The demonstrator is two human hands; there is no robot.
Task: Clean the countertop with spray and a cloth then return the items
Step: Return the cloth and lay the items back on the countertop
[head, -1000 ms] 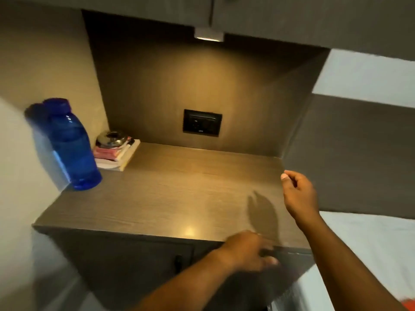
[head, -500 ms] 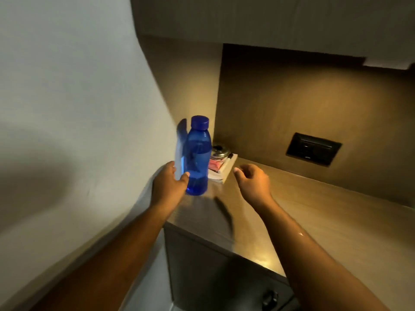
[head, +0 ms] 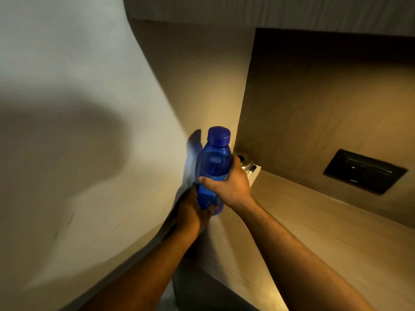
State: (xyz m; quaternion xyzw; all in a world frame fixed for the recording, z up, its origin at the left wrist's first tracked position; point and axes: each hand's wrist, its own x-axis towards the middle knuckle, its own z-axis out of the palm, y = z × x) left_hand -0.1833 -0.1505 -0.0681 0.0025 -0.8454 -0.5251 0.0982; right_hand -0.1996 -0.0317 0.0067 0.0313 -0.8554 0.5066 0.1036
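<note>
Two bare hands grip a blue bottle (head: 214, 167) in the corner of a wooden worktop (head: 314, 221).

Taking the bottle as landmark: a pale wall (head: 67, 108) stands just left of it. The left hand (head: 193, 212), in shadow, wraps the bottle's lower part and base; the right hand (head: 231, 185) closes round its middle from the right. The bottle is upright with its cap on, its base at or just above the worktop; which, I cannot tell. Just right of it and behind, a small metal dish (head: 246, 161) rests on a stack of books (head: 254, 173); further right, a dark wall socket (head: 363, 171). No spray or cloth is visible. Risks, as a judgement: swinging the bottle right could knock the dish off the stack, the smooth plastic could slip and drop, and a loose cap could spill liquid near the socket.
</note>
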